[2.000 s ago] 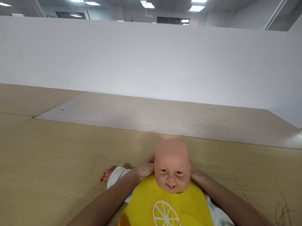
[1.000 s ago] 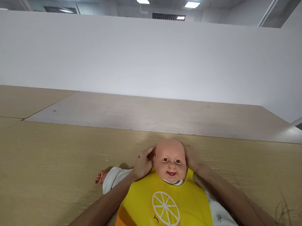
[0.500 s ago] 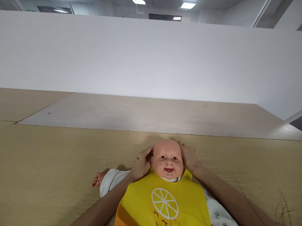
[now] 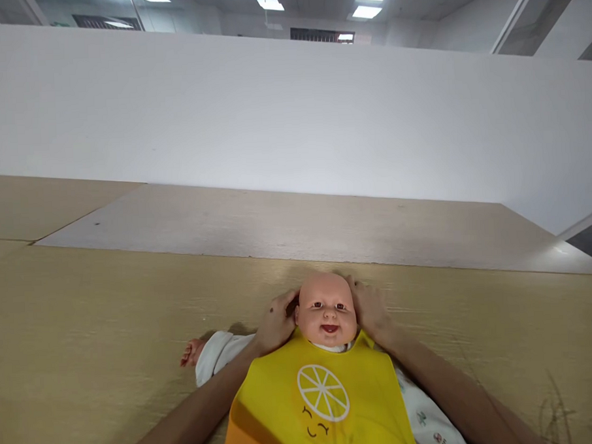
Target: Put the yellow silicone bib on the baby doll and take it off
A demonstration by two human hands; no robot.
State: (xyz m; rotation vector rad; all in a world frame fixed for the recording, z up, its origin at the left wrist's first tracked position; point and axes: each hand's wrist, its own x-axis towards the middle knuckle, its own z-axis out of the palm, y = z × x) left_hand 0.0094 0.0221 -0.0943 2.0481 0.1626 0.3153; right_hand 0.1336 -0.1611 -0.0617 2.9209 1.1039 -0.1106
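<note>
A baby doll [image 4: 326, 299] lies on its back on the table, face up. Over its chest spreads a yellow bib [image 4: 367, 392] with a white citrus-slice print and an orange lower part. My left hand [image 4: 275, 324] curls round the left side of the doll's head and neck. On the opposite side, my right hand [image 4: 371, 310] bends in the same way. The bib's neck straps run up to both hands and go out of sight behind the neck. Both sets of fingertips are hidden behind the head.
The wooden table [image 4: 108, 309] has a seam and a paler strip at the back. Behind it rises a white partition [image 4: 291, 117]. The doll's white sleeve [image 4: 223, 353] and small hand stick out left, and its patterned sleeve [image 4: 427, 416] lies under my right forearm.
The doll's head has turned slightly and shifted a little left. The bib has moved up slightly at the chest. Both hands stay beside the neck.
</note>
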